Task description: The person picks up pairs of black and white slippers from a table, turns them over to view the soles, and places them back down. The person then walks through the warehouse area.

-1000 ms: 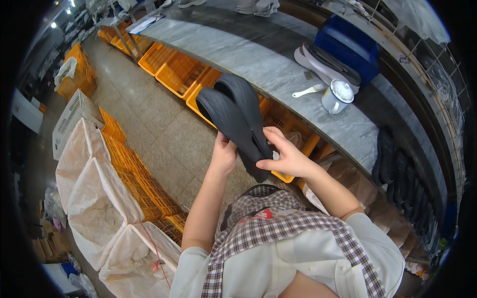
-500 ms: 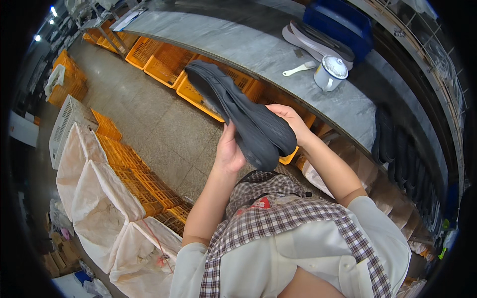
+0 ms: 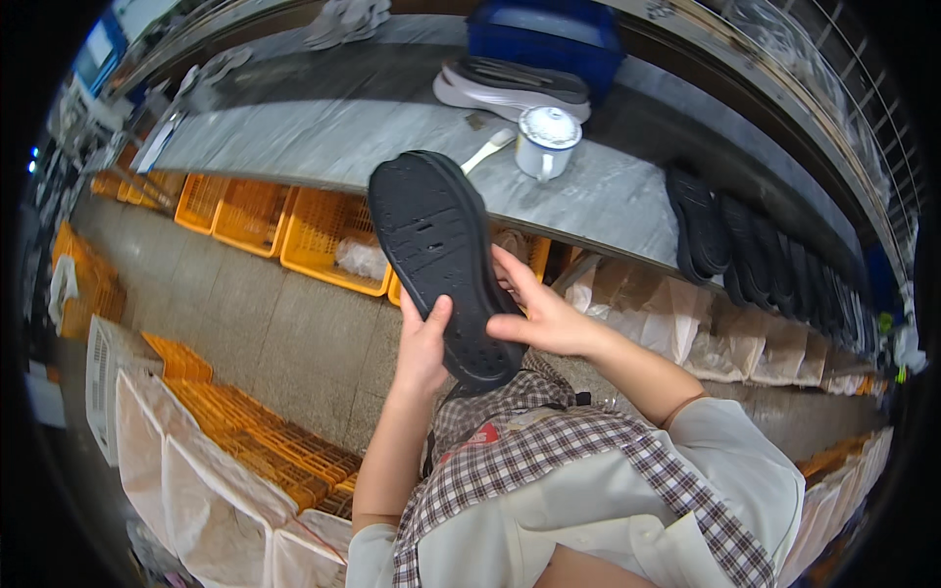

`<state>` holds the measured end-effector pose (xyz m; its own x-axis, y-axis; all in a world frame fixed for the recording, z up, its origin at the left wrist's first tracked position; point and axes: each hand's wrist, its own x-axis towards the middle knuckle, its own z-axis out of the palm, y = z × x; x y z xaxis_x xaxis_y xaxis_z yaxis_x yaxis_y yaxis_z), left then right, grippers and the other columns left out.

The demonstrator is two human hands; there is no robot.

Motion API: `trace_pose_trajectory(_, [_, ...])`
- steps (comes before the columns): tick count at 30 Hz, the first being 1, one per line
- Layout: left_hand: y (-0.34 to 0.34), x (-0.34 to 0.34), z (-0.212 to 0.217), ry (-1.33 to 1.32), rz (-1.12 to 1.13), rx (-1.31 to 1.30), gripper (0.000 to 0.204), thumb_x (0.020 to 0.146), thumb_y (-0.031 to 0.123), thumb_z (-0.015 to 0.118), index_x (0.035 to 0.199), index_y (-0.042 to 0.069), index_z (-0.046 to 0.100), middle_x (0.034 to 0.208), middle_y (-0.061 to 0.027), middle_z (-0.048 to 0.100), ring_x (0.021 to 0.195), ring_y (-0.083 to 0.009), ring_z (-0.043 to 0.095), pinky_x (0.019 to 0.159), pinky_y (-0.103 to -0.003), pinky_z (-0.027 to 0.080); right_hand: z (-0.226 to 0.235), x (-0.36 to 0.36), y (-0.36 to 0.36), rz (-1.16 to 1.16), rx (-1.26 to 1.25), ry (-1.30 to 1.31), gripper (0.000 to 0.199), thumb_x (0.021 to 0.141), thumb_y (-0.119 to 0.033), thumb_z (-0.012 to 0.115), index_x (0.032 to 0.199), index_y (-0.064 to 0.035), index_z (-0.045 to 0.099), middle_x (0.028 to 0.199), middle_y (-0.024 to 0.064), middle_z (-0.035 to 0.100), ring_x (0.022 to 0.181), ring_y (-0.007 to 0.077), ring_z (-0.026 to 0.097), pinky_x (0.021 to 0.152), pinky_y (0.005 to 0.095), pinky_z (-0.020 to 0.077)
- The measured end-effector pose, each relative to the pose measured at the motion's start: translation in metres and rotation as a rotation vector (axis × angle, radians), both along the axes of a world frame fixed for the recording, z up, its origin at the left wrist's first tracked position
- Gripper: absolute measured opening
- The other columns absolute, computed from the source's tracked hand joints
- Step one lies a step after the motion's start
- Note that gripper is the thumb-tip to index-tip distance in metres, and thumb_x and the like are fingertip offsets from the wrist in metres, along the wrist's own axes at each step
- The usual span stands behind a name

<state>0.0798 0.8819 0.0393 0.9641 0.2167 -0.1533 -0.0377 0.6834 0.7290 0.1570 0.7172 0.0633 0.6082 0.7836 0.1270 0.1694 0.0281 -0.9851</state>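
Note:
A black shoe sole [image 3: 423, 230] is held up in front of me, tilted, its broad face with slots and small holes turned toward me. My left hand [image 3: 421, 343] grips its left edge near the narrow lower end, thumb on the face. On the other edge my right hand [image 3: 549, 318] is closed, its thumb also pressed on the face and its fingers partly behind. Whether a second sole lies behind this one is hidden. Beyond the sole, a lidded white mug [image 3: 546, 157] and a white-handled brush [image 3: 488, 150] rest on the grey workbench [image 3: 598, 206].
Several black soles [image 3: 698, 225] stand in a row at the bench's right. White and black soles [image 3: 510, 93] lie before a blue bin [image 3: 549, 39]. Orange crates [image 3: 250, 216] sit under the bench, and white cloth-lined bins [image 3: 211, 480] stand at the lower left.
The black sole has turned from showing its side, with two soles visible together, to showing its broad holed face. Both hands have regripped with thumbs on that face. My view has swung rightward.

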Motion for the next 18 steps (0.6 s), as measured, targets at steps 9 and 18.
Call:
trace_pose_trajectory(9, [-0.053, 0.04, -0.015, -0.072, -0.348, 0.548, 0.075, 0.09, 0.015, 0.056, 0.146, 0.012, 0.006, 0.146, -0.0187, 0.016, 0.132, -0.0293, 0.026, 0.102, -0.042, 0.032, -0.015, 0.044, -0.101, -0.692, 0.098, 0.603, 0.06, 0.077, 0.001, 0.051, 0.135, 0.0041, 0.032, 0.118, 0.0175, 0.054, 0.103, 0.0223, 0.057, 0.091, 0.0331, 0.0455])
trace_pose_trajectory(18, [-0.051, 0.04, -0.048, 0.29, -0.253, 0.428, 0.056, 0.091, 0.011, 0.053, 0.139, 0.014, 0.023, 0.129, -0.011, 0.039, 0.108, -0.0198, 0.051, 0.084, -0.031, 0.044, -0.031, 0.184, -0.22, -0.994, -0.265, 0.622, 0.037, 0.077, -0.004, 0.049, 0.113, 0.0052, 0.05, 0.101, 0.0198, 0.06, 0.088, 0.032, 0.062, 0.083, 0.0421, 0.0502])
